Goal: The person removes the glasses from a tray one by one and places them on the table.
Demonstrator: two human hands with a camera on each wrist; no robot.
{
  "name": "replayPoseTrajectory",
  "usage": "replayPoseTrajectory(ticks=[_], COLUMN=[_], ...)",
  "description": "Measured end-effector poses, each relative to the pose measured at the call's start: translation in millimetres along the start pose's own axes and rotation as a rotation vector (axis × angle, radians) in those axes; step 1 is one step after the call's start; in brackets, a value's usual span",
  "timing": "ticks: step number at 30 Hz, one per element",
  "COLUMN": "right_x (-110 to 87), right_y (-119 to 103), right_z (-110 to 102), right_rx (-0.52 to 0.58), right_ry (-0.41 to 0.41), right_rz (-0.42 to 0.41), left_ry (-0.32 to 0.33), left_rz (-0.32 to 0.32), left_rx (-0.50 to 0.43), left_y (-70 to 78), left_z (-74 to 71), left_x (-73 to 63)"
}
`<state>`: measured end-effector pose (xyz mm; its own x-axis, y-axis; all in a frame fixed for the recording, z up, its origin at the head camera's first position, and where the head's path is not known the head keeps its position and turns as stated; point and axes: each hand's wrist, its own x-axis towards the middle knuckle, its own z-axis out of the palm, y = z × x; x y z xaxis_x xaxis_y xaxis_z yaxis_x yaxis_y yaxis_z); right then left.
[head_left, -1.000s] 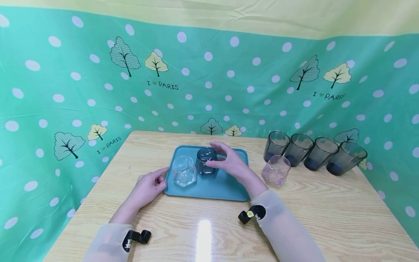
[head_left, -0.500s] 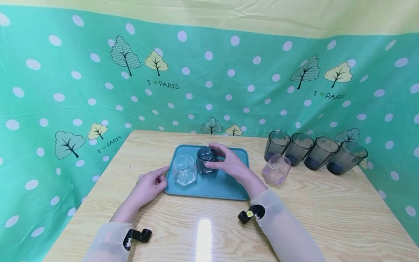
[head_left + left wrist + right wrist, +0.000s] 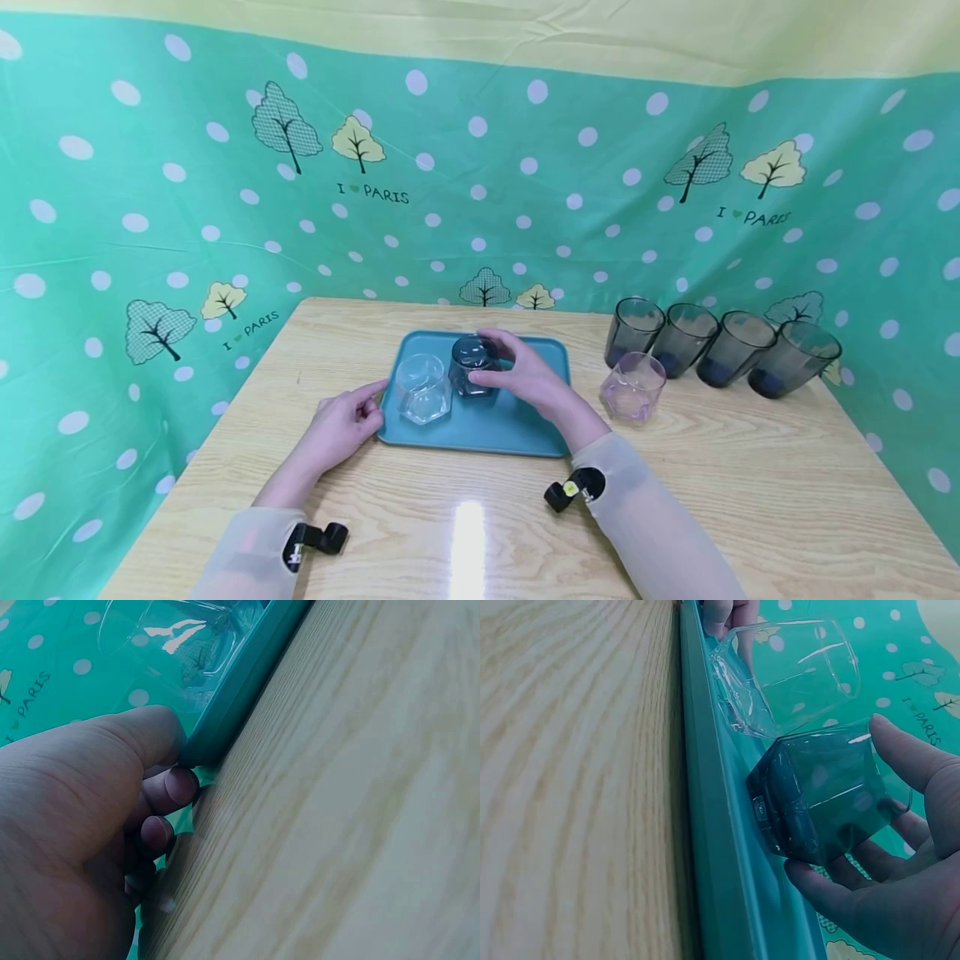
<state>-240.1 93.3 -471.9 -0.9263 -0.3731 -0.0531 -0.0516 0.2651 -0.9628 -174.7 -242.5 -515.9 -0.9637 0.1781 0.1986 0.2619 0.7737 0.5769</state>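
Observation:
On the blue-green tray [image 3: 517, 429] two short glasses with faceted bases stand upright, side by side. My right hand [image 3: 528, 375] holds the smoky dark glass [image 3: 467, 385], thumb on the near side and fingers around the far side. In the right wrist view this dark glass [image 3: 817, 795] sits close over the tray, right beside the clear glass [image 3: 795, 675]. The clear glass is to its left in the head view. At the tray's left edge my left hand [image 3: 341, 429] grips the rim with thumb and curled fingers; the left wrist view shows the thumb against the tray rim [image 3: 225, 712].
A pinkish faceted glass [image 3: 633, 387] stands on the wooden table [image 3: 390, 517] right of the tray. Behind it, several tall smoky tumblers [image 3: 678, 342] line the back right. A green dotted curtain [image 3: 450, 167] hangs behind the table.

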Motion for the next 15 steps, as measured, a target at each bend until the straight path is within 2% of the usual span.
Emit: replayPoseTrajectory(ticks=[15], right_x=[-0.5], right_y=[1.0], right_z=[1.2], right_rx=[0.027], right_ry=[-0.009], right_rz=[-0.003], left_ry=[-0.008], left_rz=[-0.013], left_rx=[-0.012], left_y=[0.4], left_z=[-0.1], left_x=[-0.6])
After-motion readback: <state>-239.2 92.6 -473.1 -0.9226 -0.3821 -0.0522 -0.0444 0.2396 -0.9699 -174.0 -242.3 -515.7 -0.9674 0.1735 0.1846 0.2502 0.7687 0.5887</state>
